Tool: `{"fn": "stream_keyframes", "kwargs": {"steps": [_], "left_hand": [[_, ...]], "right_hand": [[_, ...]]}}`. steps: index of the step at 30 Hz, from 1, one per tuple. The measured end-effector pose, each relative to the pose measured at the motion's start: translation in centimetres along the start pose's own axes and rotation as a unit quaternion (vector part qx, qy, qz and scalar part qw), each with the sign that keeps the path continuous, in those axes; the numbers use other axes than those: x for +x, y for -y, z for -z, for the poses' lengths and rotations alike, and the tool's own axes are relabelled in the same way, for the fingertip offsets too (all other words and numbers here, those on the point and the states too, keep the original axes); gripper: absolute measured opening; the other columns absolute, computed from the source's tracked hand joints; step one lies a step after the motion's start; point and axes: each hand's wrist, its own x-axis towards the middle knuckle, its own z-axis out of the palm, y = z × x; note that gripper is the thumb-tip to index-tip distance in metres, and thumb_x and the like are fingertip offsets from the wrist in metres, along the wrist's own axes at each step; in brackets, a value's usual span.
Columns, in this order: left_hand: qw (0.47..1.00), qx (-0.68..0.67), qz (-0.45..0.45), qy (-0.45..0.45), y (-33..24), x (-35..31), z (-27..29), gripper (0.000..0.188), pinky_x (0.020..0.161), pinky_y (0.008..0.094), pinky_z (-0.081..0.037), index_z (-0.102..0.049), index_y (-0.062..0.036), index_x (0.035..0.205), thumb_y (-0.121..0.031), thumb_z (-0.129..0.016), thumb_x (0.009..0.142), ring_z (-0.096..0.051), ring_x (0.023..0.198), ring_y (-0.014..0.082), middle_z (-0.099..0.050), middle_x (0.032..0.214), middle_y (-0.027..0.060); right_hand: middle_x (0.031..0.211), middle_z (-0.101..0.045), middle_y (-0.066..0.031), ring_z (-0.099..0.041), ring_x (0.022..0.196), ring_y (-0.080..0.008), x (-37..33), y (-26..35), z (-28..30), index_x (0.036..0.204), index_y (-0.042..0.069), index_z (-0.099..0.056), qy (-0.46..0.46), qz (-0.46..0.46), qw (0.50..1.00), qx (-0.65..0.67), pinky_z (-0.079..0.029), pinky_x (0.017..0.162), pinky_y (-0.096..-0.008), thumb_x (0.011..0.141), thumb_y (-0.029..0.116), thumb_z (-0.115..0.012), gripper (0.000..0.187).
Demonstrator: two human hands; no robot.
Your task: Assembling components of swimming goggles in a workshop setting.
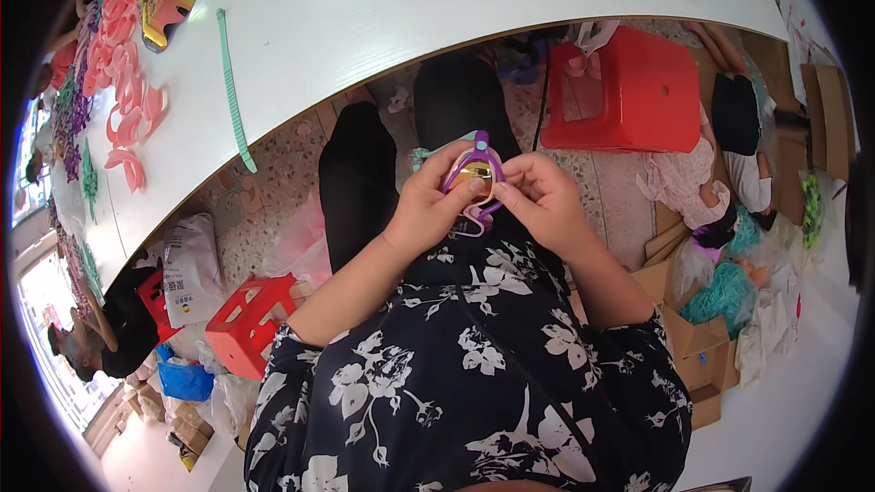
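Observation:
Over my lap I hold a pair of purple swim goggles (477, 167) with a shiny gold mirrored lens facing up. My left hand (427, 207) is closed around the left side of them, its thumb by the lens. My right hand (550, 202) pinches the right edge of the purple frame between thumb and bent fingers. A pale pinkish rim shows at the lens's lower edge, and a purple loop hangs under the fingers. Something light teal (419, 158) shows behind my left fingers; I cannot tell whether it joins the goggles.
On the white table (365, 0) ahead lie a mint strap (231, 91), mirrored lens pieces (170, 0) and a pile of pink goggle parts (118, 55). A red stool (652, 91) stands at right, another (246, 323) at left. Cartons (697, 355) and other people are around.

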Motion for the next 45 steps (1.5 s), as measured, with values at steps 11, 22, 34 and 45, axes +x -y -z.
{"fn": "stream_keyframes", "kwargs": {"steps": [11,22,34,45], "left_hand": [[0.989,0.142,-0.049,-0.016,0.1,-0.8,-0.3,0.048,0.091,0.0314,-0.051,-0.051,0.0011,0.137,-0.013,-0.067,0.094,-0.061,0.106,0.0205,-0.059,0.120,0.0140],[0.885,0.392,-0.199,-0.153,-3.7,-2.0,-0.3,0.017,0.065,0.0360,-0.052,-0.067,0.0001,0.096,-0.004,-0.074,0.081,-0.063,0.073,0.0288,-0.063,0.083,0.0126],[0.881,0.364,-0.188,-0.237,-2.7,-2.9,-1.1,0.012,0.063,0.0333,-0.051,-0.066,0.0004,0.097,-0.001,-0.070,0.086,-0.063,0.070,0.0236,-0.064,0.082,0.0110],[0.989,-0.013,0.113,-0.097,-3.8,-1.2,0.9,0.014,0.070,0.0209,-0.049,-0.065,0.0021,0.104,-0.008,-0.066,0.095,-0.061,0.079,0.0070,-0.068,0.091,0.0036]], "right_hand": [[0.079,-0.058,0.0012,-0.052,0.063,-0.0043,0.4,-0.3,-0.2,0.131,0.001,-0.055,0.012,-0.081,0.992,0.097,-0.042,0.055,-0.0184,0.094,0.004,-0.065,0.039],[0.074,-0.060,0.0025,-0.050,0.057,-0.0009,1.3,-0.5,-0.8,0.128,-0.002,-0.058,-0.005,-0.087,0.994,0.061,-0.039,0.050,-0.0165,0.092,0.004,-0.066,0.037],[0.072,-0.058,0.0043,-0.049,0.056,-0.0007,1.6,0.2,-0.8,0.124,-0.002,-0.062,0.018,-0.100,0.994,0.039,-0.038,0.050,-0.0167,0.090,0.004,-0.069,0.035],[0.084,-0.065,0.0000,-0.058,0.073,-0.0057,2.0,3.1,-0.4,0.112,-0.003,-0.067,-0.027,-0.138,0.990,0.030,-0.046,0.065,-0.0201,0.087,0.007,-0.074,0.027]]}}
